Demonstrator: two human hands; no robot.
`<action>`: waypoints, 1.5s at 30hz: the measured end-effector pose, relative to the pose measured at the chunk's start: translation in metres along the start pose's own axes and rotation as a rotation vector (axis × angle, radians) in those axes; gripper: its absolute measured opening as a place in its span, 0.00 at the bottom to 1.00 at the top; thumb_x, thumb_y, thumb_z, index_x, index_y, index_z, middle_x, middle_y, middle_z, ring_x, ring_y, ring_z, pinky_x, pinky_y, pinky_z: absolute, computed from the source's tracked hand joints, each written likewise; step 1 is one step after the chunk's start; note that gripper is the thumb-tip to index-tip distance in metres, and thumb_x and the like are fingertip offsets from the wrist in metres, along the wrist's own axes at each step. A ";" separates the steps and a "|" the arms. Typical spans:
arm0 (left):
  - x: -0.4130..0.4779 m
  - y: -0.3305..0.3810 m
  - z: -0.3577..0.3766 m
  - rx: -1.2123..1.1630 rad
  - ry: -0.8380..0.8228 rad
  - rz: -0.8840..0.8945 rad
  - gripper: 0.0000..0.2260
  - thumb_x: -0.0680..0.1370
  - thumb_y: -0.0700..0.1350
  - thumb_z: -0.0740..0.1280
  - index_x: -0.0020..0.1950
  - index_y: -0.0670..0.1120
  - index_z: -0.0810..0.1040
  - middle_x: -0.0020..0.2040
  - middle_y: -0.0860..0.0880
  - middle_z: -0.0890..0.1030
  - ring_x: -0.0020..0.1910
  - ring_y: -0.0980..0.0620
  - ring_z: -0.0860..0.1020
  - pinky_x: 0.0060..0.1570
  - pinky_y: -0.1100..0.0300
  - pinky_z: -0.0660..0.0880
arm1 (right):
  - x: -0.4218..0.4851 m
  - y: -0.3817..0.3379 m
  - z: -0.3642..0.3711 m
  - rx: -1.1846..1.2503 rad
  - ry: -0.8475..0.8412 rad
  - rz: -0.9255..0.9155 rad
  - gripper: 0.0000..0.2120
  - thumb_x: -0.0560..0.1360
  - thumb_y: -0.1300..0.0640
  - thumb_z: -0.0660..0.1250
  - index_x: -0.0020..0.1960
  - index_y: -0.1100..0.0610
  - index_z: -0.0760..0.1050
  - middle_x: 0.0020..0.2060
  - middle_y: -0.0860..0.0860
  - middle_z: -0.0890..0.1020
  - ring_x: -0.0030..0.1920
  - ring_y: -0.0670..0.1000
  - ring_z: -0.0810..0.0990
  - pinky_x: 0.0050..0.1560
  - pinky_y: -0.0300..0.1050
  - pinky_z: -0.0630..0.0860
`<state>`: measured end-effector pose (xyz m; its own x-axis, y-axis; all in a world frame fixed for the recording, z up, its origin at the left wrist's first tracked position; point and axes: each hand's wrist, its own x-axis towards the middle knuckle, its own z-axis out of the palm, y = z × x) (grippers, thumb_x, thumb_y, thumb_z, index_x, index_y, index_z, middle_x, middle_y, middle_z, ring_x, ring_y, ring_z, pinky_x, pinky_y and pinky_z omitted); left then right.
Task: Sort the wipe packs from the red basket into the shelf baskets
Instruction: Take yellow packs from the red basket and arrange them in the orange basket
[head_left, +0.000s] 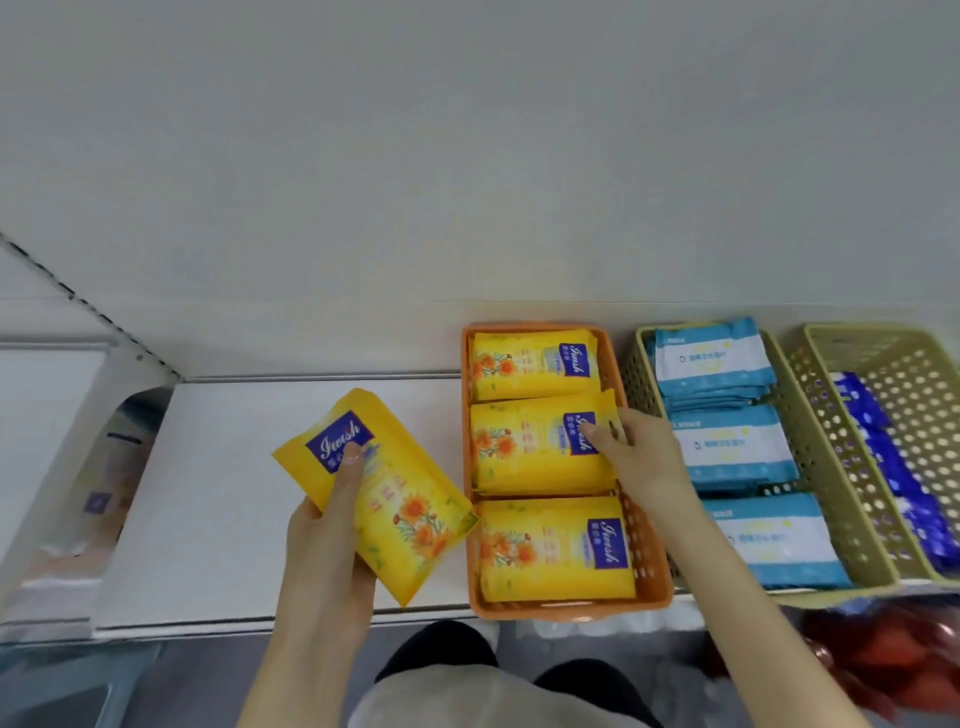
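gripping a loose yellow pack (382, 499): left hand (322, 535), thumb flat across its purple label, other fingers underneath and hidden. pack sits tilted, label end far-left, flower end near-right, above the white shelf (223, 519). its right corner meets the left rim of the orange basket (571, 610); can't tell if it touches.

right hand (641, 460) is inside the orange basket, pinching the right edge of the middle yellow pack (530, 449): thumb on top of the label, fingers curled down between pack and basket wall.

orange basket holds three yellow stacks in a row: far yellow pack (532, 364), the middle one, and near yellow pack (553, 545), all flat with labels to the right. more packs lie under each; count unclear.

just right of it, touching or nearly so, first green basket (631, 374) with light blue packs (732, 447) in three stacks, far to near. right arm crosses over its near-left corner.

further right, second green basket (914, 384) with dark blue packs (883, 457) along its left side, partly cut off by the frame edge.

red basket (893, 654) is at the near right, below the shelf edge, blurred; contents not readable.

far left, past the shelf divider, some blurred packaging (106, 467), can't identify. person's dark shoes (447, 644) show below the shelf front.
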<state>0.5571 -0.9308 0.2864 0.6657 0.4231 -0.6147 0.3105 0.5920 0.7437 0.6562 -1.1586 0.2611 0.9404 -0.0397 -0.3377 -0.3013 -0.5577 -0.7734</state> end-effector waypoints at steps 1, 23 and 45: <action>0.002 0.001 -0.001 0.001 -0.005 -0.002 0.09 0.76 0.53 0.65 0.51 0.51 0.78 0.43 0.52 0.85 0.43 0.51 0.83 0.38 0.53 0.78 | -0.003 0.001 0.002 -0.087 0.037 -0.030 0.06 0.78 0.53 0.65 0.49 0.55 0.77 0.43 0.47 0.81 0.46 0.47 0.80 0.38 0.34 0.71; -0.028 -0.016 0.054 0.011 -0.263 -0.175 0.16 0.76 0.60 0.60 0.52 0.52 0.80 0.45 0.48 0.86 0.42 0.51 0.85 0.42 0.52 0.77 | -0.084 -0.007 0.000 0.505 -0.130 -0.029 0.13 0.73 0.52 0.67 0.57 0.47 0.78 0.48 0.47 0.84 0.51 0.43 0.82 0.51 0.38 0.78; -0.030 -0.014 0.039 0.611 -0.600 0.109 0.15 0.71 0.37 0.73 0.54 0.52 0.80 0.45 0.53 0.86 0.41 0.55 0.84 0.34 0.65 0.78 | -0.096 0.001 -0.005 0.435 0.123 -0.150 0.27 0.65 0.56 0.76 0.59 0.42 0.67 0.56 0.38 0.75 0.57 0.34 0.75 0.51 0.32 0.75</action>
<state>0.5594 -0.9786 0.3043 0.9054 -0.0801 -0.4170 0.4200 0.0238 0.9072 0.5661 -1.1593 0.2950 0.9824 -0.0972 -0.1594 -0.1740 -0.1672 -0.9705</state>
